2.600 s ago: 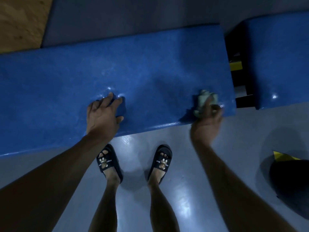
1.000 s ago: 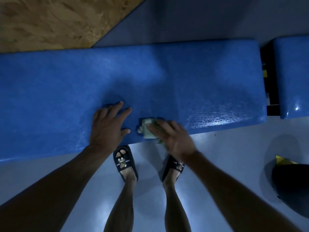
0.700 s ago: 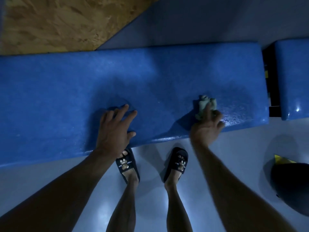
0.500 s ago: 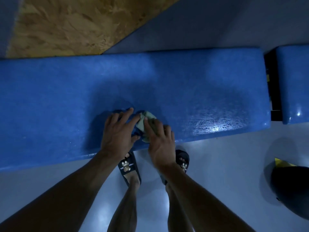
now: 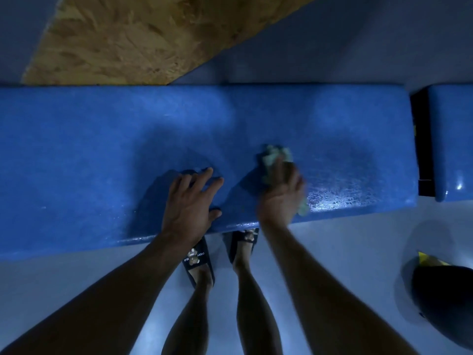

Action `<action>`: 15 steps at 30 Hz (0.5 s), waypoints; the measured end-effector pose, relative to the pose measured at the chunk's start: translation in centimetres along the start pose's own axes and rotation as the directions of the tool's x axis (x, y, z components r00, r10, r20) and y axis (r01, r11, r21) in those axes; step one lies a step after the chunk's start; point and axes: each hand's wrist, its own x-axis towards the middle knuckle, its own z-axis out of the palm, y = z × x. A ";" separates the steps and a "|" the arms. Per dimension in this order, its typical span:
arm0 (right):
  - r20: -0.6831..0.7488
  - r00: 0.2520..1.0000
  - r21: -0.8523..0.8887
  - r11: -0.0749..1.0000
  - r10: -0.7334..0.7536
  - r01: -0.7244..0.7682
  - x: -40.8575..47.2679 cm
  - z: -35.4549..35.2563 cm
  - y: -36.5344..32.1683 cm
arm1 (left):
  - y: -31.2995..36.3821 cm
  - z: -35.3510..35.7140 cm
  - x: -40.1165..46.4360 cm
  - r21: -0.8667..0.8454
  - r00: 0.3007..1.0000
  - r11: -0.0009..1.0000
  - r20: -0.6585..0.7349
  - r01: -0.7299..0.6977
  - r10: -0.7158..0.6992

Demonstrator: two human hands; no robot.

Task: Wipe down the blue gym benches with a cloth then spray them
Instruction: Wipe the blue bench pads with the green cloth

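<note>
Writing shows only on our left slipper (image 5: 196, 258), at 6 o'clock: "EVERY", the rest unreadable. Our right grip (image 5: 281, 194) presses a pale green cloth (image 5: 275, 156) onto the blue tabletop (image 5: 76, 155), fingers blurred. Our left grip (image 5: 190, 201) rests beside it at 9 o'clock, fingers spread flat.

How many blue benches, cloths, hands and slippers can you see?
Blue padded gym benches: 2
Crumpled pale green cloths: 1
Bare hands: 2, left, right
Dark slide slippers: 2
Total: 7
</note>
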 end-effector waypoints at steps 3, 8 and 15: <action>0.154 0.925 0.006 0.936 -0.348 0.351 -4.4 1.3 -3.8 | 0.1 -0.3 0.0 0.004 1.000 1.000 -0.002 0.000 0.000; 0.260 0.584 -0.036 0.597 -0.769 0.801 2.9 -0.9 3.8 | -0.1 0.0 -0.1 -0.015 1.000 1.000 0.001 -0.017 0.017; 0.013 0.999 0.022 0.999 0.041 -0.042 7.8 -3.1 8.6 | -0.1 0.5 -0.3 -0.056 0.999 0.998 -0.048 -0.022 0.019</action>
